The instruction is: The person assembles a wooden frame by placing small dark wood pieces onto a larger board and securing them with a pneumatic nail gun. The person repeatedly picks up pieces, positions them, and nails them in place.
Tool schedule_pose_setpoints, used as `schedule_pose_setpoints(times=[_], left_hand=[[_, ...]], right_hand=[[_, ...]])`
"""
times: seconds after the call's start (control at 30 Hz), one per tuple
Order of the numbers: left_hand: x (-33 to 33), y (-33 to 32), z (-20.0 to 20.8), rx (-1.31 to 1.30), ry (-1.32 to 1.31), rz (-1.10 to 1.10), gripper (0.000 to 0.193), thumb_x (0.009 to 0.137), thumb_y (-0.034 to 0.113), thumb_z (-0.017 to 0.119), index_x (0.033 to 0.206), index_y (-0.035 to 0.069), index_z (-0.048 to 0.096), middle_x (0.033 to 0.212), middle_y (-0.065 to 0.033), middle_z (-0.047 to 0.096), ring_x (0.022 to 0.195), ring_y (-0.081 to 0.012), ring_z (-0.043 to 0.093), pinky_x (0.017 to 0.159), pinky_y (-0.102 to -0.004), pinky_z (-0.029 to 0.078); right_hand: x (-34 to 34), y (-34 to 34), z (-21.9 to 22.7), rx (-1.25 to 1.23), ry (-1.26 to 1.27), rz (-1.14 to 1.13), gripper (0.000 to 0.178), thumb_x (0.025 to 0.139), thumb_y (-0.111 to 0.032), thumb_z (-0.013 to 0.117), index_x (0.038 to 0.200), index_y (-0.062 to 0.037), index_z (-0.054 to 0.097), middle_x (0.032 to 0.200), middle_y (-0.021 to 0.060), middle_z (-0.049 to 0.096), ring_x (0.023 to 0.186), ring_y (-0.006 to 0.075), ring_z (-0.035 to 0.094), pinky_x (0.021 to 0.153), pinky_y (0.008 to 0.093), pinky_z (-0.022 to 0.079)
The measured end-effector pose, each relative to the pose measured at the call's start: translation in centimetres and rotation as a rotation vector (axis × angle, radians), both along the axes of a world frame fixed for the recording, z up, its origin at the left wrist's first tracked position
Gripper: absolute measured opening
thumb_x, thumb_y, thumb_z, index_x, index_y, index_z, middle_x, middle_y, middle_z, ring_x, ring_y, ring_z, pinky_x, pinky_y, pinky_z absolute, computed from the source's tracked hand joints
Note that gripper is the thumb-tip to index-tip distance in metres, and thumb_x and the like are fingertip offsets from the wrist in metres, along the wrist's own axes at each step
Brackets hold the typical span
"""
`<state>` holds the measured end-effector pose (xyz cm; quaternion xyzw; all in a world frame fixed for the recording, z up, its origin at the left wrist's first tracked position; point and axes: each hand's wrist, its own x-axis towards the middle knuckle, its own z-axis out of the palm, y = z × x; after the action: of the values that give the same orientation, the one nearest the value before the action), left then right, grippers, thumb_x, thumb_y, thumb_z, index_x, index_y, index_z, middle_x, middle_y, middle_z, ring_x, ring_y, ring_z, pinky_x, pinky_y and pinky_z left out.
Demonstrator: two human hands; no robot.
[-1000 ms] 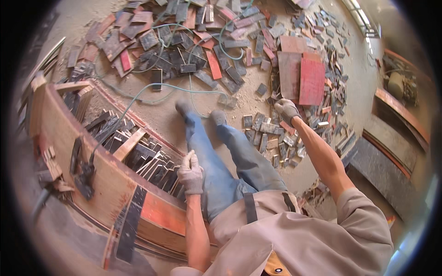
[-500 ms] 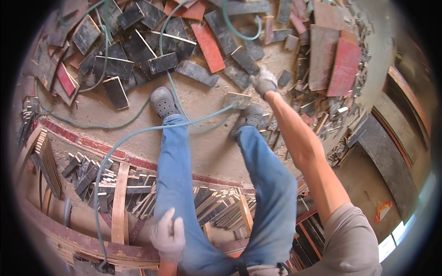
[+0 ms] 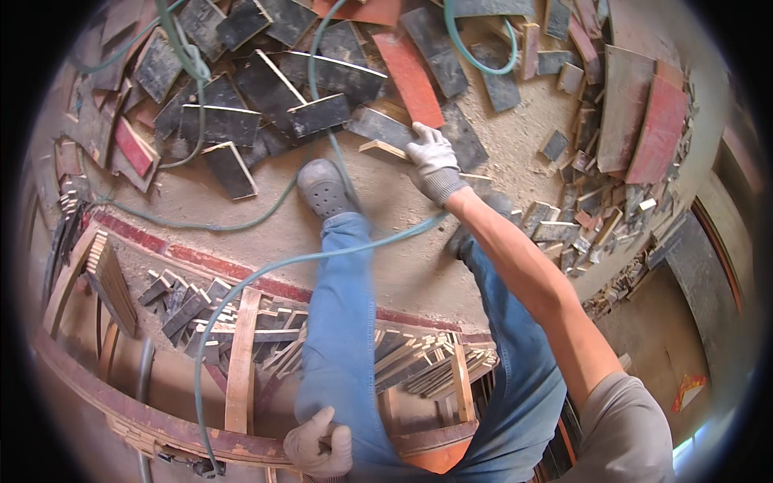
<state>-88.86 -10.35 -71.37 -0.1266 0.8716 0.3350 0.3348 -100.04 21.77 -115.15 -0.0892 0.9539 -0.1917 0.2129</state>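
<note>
My right hand [image 3: 435,163], in a pale work glove with a grey cuff, reaches down to the floor. Its fingers are closed on a board [image 3: 382,149] with a pale cut edge, which shows to the left of the glove; the hand hides most of it. A red board [image 3: 411,76] lies just beyond the fingertips, and a dark board [image 3: 463,137] is beside them. My left hand [image 3: 320,444], also gloved, rests by my left thigh. Its fingers are loosely curled, thumb apart, and nothing shows in it.
Dark boards [image 3: 221,125] lie heaped ahead of my left shoe [image 3: 324,187]. A green hose [image 3: 322,256] crosses in front of my legs. Large panels [image 3: 656,133] and small offcuts [image 3: 555,231] lie to the right. Below, a wooden frame [image 3: 240,362] stands among stacked strips [image 3: 435,366].
My right hand has moved left and closed on a board. The view has shifted, so the floor pieces appear farther right. My left hand stays low near the thigh.
</note>
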Motion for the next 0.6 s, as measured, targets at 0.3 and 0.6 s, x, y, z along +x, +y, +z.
schedule_pose_setpoints(times=[0.3, 0.6], left_hand=[[1.4, 0.8, -0.4, -0.060, 0.083, -0.005, 0.030, 0.085, 0.023, 0.083, 0.110, 0.007, 0.078, 0.070, -0.0028, 0.069, 0.053, -0.0226, 0.061, 0.054, -0.0360, 0.050], [3.3, 5.5, 1.9, 0.282, 0.145, 0.476, 0.071, 0.091, 0.049, 0.080, 0.138, 0.000, 0.060, 0.102, -0.0144, 0.073, 0.088, -0.0239, 0.071, 0.080, -0.0371, 0.057]], right_hand=[[-0.4, -6.1, 5.5, 0.264, -0.200, -0.062, 0.023, 0.075, -0.026, 0.083, 0.087, -0.0084, 0.075, 0.106, 0.0169, 0.065, 0.103, 0.0359, 0.063, 0.088, 0.0452, 0.054], [-0.9, -2.9, 39.8, -0.439, -0.094, -0.136, 0.035, 0.072, -0.021, 0.089, 0.096, -0.0020, 0.074, 0.103, 0.0193, 0.068, 0.094, 0.0374, 0.061, 0.084, 0.0456, 0.053]])
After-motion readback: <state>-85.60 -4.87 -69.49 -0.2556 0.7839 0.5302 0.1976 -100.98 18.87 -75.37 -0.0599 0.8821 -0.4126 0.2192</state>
